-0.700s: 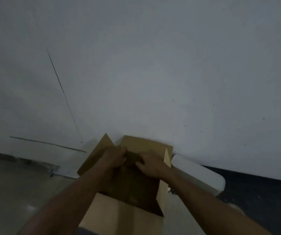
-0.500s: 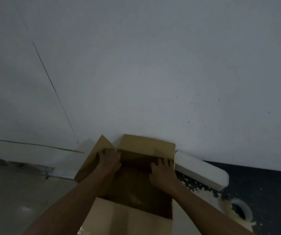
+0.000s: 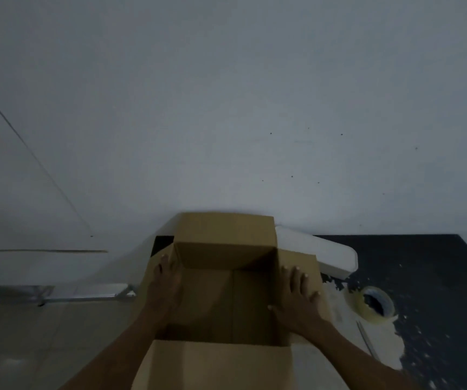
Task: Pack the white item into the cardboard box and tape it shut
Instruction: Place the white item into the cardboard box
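Observation:
An open cardboard box point(image 3: 224, 240) stands on the floor against the wall, its four top flaps spread and its inside bare. My left hand point(image 3: 166, 285) lies flat on the left flap, pressing it outward. My right hand point(image 3: 297, 298) lies flat with spread fingers on the right flap. A white oblong item point(image 3: 322, 254) lies on the floor just behind and right of the box. A roll of clear tape point(image 3: 373, 305) lies flat on the floor to the right of my right hand.
A white wall point(image 3: 226, 108) rises right behind the box. A dark mat point(image 3: 437, 277) flecked with white bits covers the floor at right. Tiled floor point(image 3: 43, 333) lies at left, with a metal frame point(image 3: 86, 294) along the wall base.
Both hands moved apart from the box's middle and spread the side flaps outward and flat. The view swung right, bringing the tape roll into view.

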Available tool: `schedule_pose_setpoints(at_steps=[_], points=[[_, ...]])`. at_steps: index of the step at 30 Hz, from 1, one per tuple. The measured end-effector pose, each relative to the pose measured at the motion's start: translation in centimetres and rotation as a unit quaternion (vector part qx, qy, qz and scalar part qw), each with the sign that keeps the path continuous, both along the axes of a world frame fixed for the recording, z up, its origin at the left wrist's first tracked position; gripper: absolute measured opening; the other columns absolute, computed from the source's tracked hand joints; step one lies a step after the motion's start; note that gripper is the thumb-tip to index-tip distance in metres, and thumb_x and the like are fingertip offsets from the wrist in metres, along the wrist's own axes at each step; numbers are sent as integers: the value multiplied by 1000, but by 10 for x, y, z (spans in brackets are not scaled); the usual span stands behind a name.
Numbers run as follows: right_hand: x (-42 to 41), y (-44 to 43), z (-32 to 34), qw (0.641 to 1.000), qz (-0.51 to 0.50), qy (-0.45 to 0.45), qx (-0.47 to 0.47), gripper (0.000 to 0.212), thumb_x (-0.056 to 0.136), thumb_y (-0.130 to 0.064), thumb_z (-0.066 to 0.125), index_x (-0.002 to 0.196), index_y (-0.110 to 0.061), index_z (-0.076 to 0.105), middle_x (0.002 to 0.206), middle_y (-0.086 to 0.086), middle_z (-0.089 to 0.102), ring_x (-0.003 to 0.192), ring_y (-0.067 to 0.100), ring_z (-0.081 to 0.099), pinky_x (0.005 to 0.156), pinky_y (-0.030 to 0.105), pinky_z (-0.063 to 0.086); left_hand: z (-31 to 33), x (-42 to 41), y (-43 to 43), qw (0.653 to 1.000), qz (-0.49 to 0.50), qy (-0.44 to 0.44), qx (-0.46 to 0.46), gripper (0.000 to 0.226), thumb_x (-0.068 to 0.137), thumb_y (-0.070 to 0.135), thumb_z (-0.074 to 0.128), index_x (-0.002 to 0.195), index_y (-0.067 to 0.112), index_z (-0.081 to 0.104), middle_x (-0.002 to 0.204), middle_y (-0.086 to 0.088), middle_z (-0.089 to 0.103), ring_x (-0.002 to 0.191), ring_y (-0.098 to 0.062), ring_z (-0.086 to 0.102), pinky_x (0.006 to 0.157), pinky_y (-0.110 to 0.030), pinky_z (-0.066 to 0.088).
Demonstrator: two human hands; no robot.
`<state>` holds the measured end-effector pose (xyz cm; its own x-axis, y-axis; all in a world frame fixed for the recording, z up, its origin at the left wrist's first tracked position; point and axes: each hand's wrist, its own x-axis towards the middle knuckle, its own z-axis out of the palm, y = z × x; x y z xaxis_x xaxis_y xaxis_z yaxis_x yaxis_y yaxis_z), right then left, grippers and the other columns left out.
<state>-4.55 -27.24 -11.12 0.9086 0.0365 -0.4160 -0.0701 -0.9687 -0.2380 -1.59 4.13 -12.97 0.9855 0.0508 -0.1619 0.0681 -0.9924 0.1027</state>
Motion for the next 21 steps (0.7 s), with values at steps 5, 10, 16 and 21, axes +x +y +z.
schedule_pose_setpoints(at_steps=[5,10,16,21], points=[[-12,-20,-16,995,-30,14,97,85,96,-12,34,144,-26,-34,158,9,-28,145,35,-21,114,66,8,-10,-14,-23,1000,25,-12,-8,78,83,25,66,151,15,31,138,-29,42,108,-48,51,61,-45,55],[-3,-46,-21,993,40,-15,112,82,97,-49,34,145,-30,-31,160,7,-20,148,31,-15,117,60,15,-9,3,-50,998,50,-18,46,96,72,23,75,153,23,25,133,-36,42,108,-51,44,75,-67,44],[32,-66,-4,987,52,-116,94,74,94,-65,15,152,-20,18,161,8,12,149,25,5,120,49,11,23,29,-120,994,-43,-44,92,71,72,15,77,137,7,50,148,-35,29,140,-55,19,103,-80,8],[81,-104,-6,987,34,-123,102,83,88,-67,-2,150,-19,25,160,10,19,149,26,12,121,44,15,36,47,-195,971,-221,-64,-70,52,99,44,40,148,28,34,159,-6,20,148,-32,14,120,-51,12]])
